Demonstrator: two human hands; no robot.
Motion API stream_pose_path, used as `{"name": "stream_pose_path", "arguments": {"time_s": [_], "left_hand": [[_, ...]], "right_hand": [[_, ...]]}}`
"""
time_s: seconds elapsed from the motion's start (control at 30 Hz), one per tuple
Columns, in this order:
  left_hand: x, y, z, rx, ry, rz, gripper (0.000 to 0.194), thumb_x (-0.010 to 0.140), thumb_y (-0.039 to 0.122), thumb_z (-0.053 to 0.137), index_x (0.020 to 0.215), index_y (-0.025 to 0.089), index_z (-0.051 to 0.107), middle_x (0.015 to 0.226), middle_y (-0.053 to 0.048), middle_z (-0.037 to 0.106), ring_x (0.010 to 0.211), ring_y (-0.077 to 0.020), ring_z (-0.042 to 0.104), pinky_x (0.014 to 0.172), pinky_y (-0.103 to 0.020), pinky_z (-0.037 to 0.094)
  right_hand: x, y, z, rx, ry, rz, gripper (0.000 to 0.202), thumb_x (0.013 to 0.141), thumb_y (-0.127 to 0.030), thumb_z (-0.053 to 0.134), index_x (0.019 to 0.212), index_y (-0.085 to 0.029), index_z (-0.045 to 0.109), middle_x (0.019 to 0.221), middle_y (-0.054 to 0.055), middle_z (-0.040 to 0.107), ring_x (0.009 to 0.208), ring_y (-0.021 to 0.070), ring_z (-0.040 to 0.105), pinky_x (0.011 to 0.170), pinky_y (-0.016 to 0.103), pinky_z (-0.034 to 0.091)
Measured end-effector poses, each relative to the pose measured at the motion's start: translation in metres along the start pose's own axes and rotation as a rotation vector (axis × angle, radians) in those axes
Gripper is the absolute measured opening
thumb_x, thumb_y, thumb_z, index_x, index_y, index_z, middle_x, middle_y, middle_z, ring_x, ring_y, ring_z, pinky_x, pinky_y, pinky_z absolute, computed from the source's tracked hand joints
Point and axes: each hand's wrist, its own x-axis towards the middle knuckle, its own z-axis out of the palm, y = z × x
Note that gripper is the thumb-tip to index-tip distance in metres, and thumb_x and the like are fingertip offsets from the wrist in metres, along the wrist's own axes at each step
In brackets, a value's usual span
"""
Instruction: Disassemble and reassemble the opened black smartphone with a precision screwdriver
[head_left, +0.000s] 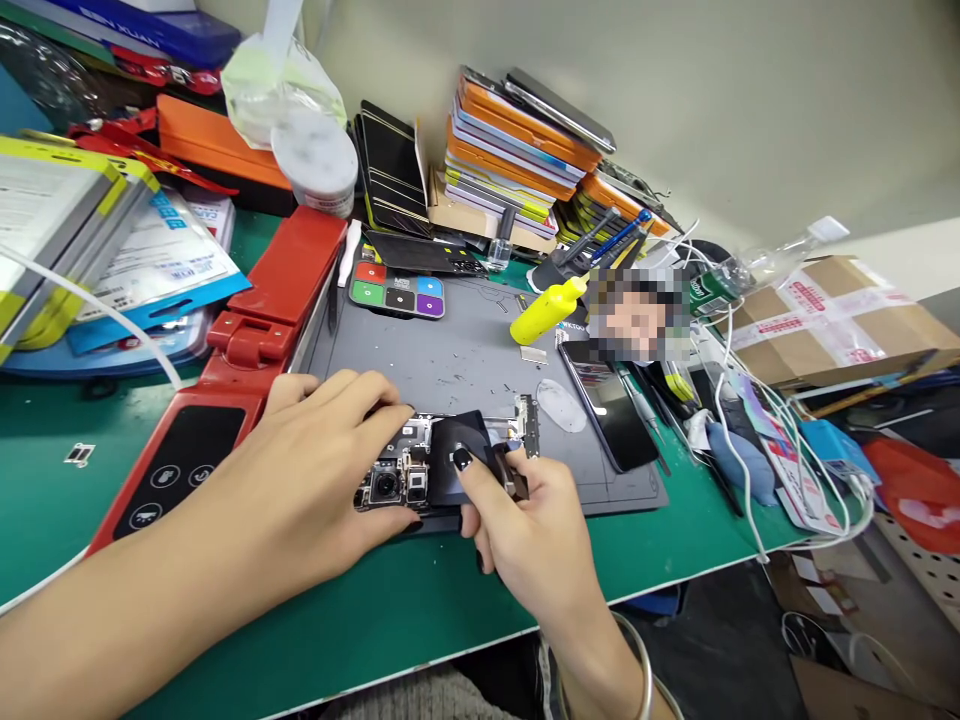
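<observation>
An opened smartphone point(386, 486) lies across the grey work mat point(465, 340), its camera modules and inner boards bare. My left hand point(330, 470) spans the phone's left end, thumb on the near edge and fingers on the far edge. My right hand point(525, 515) pinches a black flat piece point(450, 450), which looks like the phone's battery, with the thumb on top and fingers beneath. That piece is tilted over the phone's middle. Its underside and part of the phone are hidden. A strip of the phone's lower board point(528, 425) shows beyond my right fingers.
A red clamp-like device point(262, 300) stands left of the mat. On the mat are a yellow bottle point(551, 308), a dark phone point(611, 405) and a colored-square tray point(397, 292). Cables point(724, 430) and tools crowd the right; stacked boxes point(517, 140) stand behind.
</observation>
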Motion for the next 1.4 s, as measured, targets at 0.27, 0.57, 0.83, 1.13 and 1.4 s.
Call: {"name": "stream_pose_path", "arguments": {"time_s": [0.27, 0.57, 0.83, 1.13, 1.4], "left_hand": [[-0.001, 0.000, -0.001, -0.005, -0.010, -0.018, 0.036, 0.073, 0.041, 0.075, 0.105, 0.025, 0.068, 0.106, -0.005, 0.066, 0.095, -0.0299, 0.063, 0.080, -0.047, 0.036], [0.000, 0.000, -0.001, -0.018, -0.015, -0.026, 0.035, 0.076, 0.039, 0.073, 0.107, 0.026, 0.067, 0.107, -0.005, 0.066, 0.097, -0.0306, 0.063, 0.082, -0.050, 0.036], [0.000, -0.001, 0.000, -0.015, -0.005, -0.016, 0.037, 0.074, 0.041, 0.074, 0.107, 0.025, 0.067, 0.107, -0.005, 0.067, 0.096, -0.0317, 0.064, 0.081, -0.050, 0.037], [-0.001, -0.002, 0.001, -0.005, 0.000, -0.014, 0.037, 0.073, 0.043, 0.075, 0.106, 0.026, 0.068, 0.109, -0.005, 0.067, 0.099, -0.0332, 0.063, 0.083, -0.049, 0.036], [-0.003, -0.003, 0.004, -0.023, 0.054, -0.006, 0.035, 0.072, 0.039, 0.075, 0.105, 0.031, 0.065, 0.107, -0.004, 0.069, 0.095, -0.0316, 0.063, 0.084, -0.049, 0.034]], "right_hand": [[-0.003, 0.002, 0.002, -0.039, 0.013, -0.053, 0.038, 0.088, -0.037, 0.060, 0.055, -0.022, 0.048, 0.045, -0.004, 0.051, 0.033, 0.0071, 0.043, 0.034, 0.021, 0.032], [-0.007, 0.007, 0.003, -0.150, 0.028, -0.165, 0.039, 0.091, -0.036, 0.055, 0.055, -0.023, 0.046, 0.041, -0.005, 0.045, 0.033, 0.0097, 0.044, 0.035, 0.023, 0.030], [-0.002, 0.002, 0.001, -0.040, 0.020, -0.065, 0.037, 0.085, -0.037, 0.061, 0.054, -0.022, 0.049, 0.039, -0.005, 0.047, 0.030, 0.0084, 0.043, 0.032, 0.021, 0.031], [0.000, -0.004, 0.000, 0.082, 0.012, 0.081, 0.037, 0.078, -0.035, 0.066, 0.051, -0.021, 0.046, 0.042, -0.004, 0.054, 0.028, 0.0059, 0.042, 0.029, 0.017, 0.030], [-0.001, -0.004, 0.001, 0.064, 0.005, 0.067, 0.034, 0.081, -0.035, 0.062, 0.054, -0.022, 0.046, 0.044, -0.004, 0.053, 0.030, 0.0075, 0.044, 0.031, 0.019, 0.030]]}}
